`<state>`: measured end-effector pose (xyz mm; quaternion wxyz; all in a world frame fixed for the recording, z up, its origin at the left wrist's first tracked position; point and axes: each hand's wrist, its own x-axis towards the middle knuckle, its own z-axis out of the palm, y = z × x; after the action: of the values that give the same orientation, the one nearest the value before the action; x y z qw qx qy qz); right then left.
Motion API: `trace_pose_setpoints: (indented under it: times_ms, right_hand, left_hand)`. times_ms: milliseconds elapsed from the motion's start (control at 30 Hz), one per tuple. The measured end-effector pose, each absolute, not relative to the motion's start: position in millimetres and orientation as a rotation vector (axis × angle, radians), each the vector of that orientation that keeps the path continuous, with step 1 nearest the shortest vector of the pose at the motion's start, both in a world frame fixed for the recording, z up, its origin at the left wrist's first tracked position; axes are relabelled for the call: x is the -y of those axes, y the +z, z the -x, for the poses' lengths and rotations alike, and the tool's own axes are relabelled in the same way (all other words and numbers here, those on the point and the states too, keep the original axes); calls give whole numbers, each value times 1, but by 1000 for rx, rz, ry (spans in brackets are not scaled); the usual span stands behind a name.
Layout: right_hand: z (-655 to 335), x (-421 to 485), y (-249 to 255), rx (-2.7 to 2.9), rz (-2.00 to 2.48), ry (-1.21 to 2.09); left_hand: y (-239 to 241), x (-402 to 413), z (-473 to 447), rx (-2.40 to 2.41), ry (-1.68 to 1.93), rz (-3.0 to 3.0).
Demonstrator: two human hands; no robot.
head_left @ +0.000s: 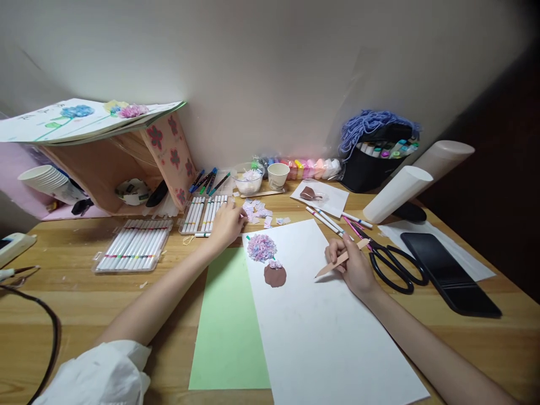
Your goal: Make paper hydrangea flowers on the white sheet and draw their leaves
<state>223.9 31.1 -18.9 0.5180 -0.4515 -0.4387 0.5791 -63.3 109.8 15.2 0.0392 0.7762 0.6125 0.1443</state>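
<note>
My right hand (350,264) grips a flat, pointed wooden clay tool (341,261), its tip just over the white paper (329,337). On that sheet sit a ball of purple-pink paper bits (261,247) and, below it, a brown clay disc (275,277) with a few bits at its upper edge. My left hand (228,223) reaches to the small lilac paper scraps (257,210) on the table, beside an open case of markers (206,214). Its fingers are bent together at the scraps; what they hold, if anything, is hidden.
Green paper (230,337) lies under the white sheet. At right are black-handled scissors (392,267), a phone (449,275) and a white roll (399,194). Behind stand a paper cup (279,176), a bowl (248,179) and a black pen holder (371,169). Another marker case (133,244) lies left.
</note>
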Motion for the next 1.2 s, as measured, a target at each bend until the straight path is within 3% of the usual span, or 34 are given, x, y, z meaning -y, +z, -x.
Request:
trace_pose_setpoints:
  times_ms: [267, 800, 1200]
  right_hand:
    - [-226, -31, -21, 1090, 1090, 1379]
    - [-226, -31, -17, 1079, 1112, 1359]
    - [-192, 0, -13, 1007, 1123, 1300]
  left_hand:
    - [7, -121, 55, -1823, 468, -2365]
    - [36, -87, 54, -1676, 833, -2066]
    - [25, -30, 11, -1371, 480, -1867]
